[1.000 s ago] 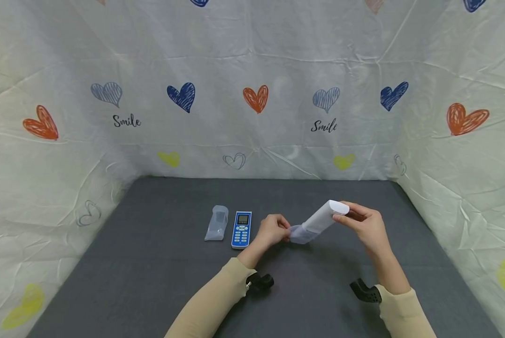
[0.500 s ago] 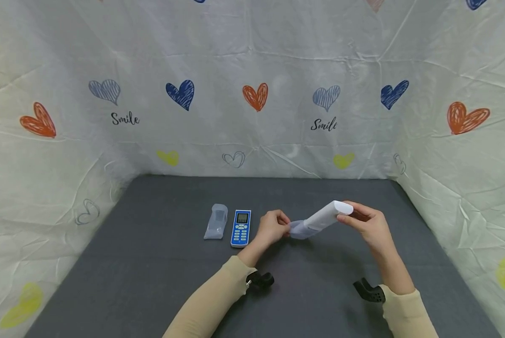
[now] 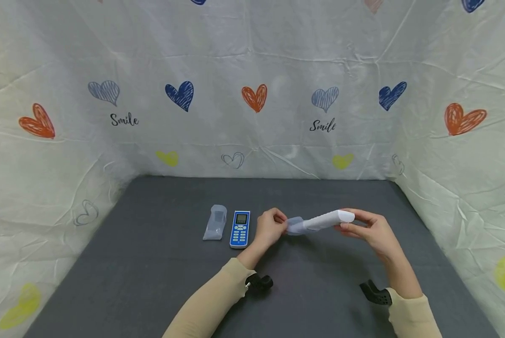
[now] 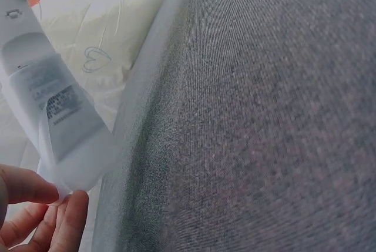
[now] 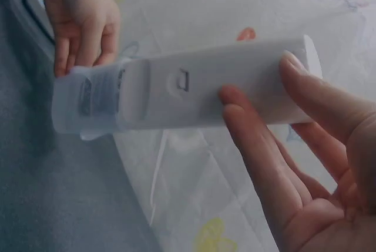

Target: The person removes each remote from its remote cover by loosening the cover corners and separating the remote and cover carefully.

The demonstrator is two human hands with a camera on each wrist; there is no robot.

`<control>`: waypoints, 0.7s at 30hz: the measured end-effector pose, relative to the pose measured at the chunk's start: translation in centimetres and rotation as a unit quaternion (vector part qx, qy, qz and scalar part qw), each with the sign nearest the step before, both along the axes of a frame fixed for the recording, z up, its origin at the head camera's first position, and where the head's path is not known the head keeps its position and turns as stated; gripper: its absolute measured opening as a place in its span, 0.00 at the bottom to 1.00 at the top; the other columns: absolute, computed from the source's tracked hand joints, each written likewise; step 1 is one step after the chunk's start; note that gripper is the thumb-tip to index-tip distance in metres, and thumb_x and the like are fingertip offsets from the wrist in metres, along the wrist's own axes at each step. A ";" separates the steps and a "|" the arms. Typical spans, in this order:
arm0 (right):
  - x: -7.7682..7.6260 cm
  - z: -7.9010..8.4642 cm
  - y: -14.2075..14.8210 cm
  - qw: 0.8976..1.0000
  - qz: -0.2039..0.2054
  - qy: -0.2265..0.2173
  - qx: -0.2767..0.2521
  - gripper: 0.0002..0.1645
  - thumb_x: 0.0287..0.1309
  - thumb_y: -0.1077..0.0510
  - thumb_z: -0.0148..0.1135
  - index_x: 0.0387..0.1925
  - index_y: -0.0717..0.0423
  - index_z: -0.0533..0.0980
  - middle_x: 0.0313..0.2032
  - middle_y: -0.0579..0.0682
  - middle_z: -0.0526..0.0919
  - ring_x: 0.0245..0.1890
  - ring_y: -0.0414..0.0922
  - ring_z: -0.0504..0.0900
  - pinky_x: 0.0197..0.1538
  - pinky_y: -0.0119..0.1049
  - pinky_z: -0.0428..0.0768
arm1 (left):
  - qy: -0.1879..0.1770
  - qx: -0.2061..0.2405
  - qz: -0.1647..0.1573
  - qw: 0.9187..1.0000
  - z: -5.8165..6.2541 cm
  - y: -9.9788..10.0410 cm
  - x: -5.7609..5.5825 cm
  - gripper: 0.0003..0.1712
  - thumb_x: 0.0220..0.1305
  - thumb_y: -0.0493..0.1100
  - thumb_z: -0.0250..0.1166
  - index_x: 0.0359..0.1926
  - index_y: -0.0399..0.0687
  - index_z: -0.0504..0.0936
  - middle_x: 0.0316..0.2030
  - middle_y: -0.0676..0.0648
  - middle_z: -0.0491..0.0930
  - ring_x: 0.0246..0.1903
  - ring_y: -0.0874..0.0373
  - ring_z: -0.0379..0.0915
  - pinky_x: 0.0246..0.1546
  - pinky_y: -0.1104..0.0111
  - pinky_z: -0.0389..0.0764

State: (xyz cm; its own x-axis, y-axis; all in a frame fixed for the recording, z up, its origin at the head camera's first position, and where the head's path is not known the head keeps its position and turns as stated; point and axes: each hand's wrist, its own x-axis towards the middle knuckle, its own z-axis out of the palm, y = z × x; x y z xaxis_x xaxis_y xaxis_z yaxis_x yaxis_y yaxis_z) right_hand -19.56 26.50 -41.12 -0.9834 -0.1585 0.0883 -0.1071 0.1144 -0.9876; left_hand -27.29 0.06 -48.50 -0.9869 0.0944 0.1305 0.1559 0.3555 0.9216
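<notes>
A white remote control (image 3: 329,219) is held above the table, roughly level in the head view. A translucent soft sleeve (image 3: 295,226) covers its left end, and the rest of the remote is bare. My left hand (image 3: 271,228) pinches the closed end of that sleeve between thumb and fingers, clearest in the left wrist view. Around the remote's bare right end, the thumb and fingers of my right hand (image 3: 375,231) hold it by its sides. The right wrist view shows the underside of the remote (image 5: 205,87), with a small latch mark; a printed label shows through the sleeve (image 4: 64,117).
Left of my left hand, a blue remote (image 3: 240,229) with a small screen lies face up on the dark grey table (image 3: 168,281). Beside it lies another translucent sleeve (image 3: 215,222). A white cloth (image 3: 218,136) printed with hearts hangs around the back and sides.
The white remote has swung from a steep slant to nearly level as my right hand moved lower and slightly right. My left hand keeps pinching the sleeve, barely moving.
</notes>
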 end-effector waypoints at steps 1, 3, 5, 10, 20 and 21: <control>0.1 0.0 0.1 1.000 0.007 -0.003 0.001 0.27 0.52 0.62 0.69 0.55 0.63 0.75 0.44 0.43 0.83 0.40 0.44 0.86 0.44 0.35 0.83 | 0.002 0.000 0.002 1.000 0.0 0.0 0.0 0.03 0.53 0.30 0.65 0.30 0.37 0.79 0.25 0.42 0.79 0.19 0.61 0.77 0.22 0.71 0.81; 0.2 -0.1 0.4 1.000 0.019 -0.011 0.008 0.27 0.51 0.62 0.69 0.54 0.64 0.75 0.44 0.45 0.84 0.41 0.45 0.86 0.45 0.35 0.82 | 0.006 -0.002 0.006 1.000 -0.1 -0.1 -0.1 0.03 0.53 0.30 0.65 0.30 0.37 0.79 0.25 0.42 0.79 0.20 0.61 0.77 0.22 0.71 0.81; 0.3 -0.3 0.7 0.999 0.029 -0.026 0.013 0.29 0.50 0.61 0.70 0.55 0.64 0.75 0.45 0.45 0.84 0.43 0.46 0.86 0.46 0.35 0.82 | 0.014 -0.005 0.011 1.000 -0.2 -0.1 -0.3 0.03 0.54 0.30 0.65 0.30 0.38 0.79 0.25 0.43 0.78 0.20 0.61 0.76 0.22 0.72 0.81; 0.4 -0.9 1.8 0.996 0.072 -0.049 -0.009 0.28 0.56 0.62 0.65 0.58 0.68 0.71 0.51 0.43 0.82 0.46 0.44 0.84 0.48 0.35 0.81 | 0.040 -0.008 0.023 0.999 0.2 -0.1 -0.6 0.02 0.54 0.31 0.65 0.29 0.38 0.79 0.25 0.43 0.79 0.20 0.61 0.77 0.21 0.72 0.79; 0.2 -1.4 1.8 0.994 0.002 -0.109 0.011 0.26 0.60 0.50 0.62 0.53 0.65 0.76 0.43 0.39 0.84 0.39 0.39 0.83 0.41 0.35 0.83 | 0.090 -0.031 0.044 0.994 1.3 0.0 -1.2 0.03 0.53 0.33 0.66 0.28 0.43 0.79 0.25 0.46 0.79 0.23 0.61 0.76 0.24 0.73 0.78; 0.2 -1.5 1.7 0.993 -0.005 -0.114 0.018 0.26 0.58 0.52 0.64 0.53 0.65 0.76 0.43 0.40 0.84 0.38 0.39 0.83 0.41 0.35 0.83 | 0.092 -0.032 0.045 0.994 1.4 0.0 -1.2 0.04 0.53 0.33 0.66 0.28 0.43 0.79 0.25 0.46 0.79 0.23 0.61 0.76 0.24 0.74 0.77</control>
State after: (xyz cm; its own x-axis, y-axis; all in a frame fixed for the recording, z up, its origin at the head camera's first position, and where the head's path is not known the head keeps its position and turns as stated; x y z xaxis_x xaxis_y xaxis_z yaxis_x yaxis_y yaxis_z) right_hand -19.34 28.23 -42.67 -0.9789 -0.1470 -0.1416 0.1193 0.1508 -0.9813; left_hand -28.52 0.09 -47.14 -0.9517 0.0201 0.3064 0.2847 0.4322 0.8557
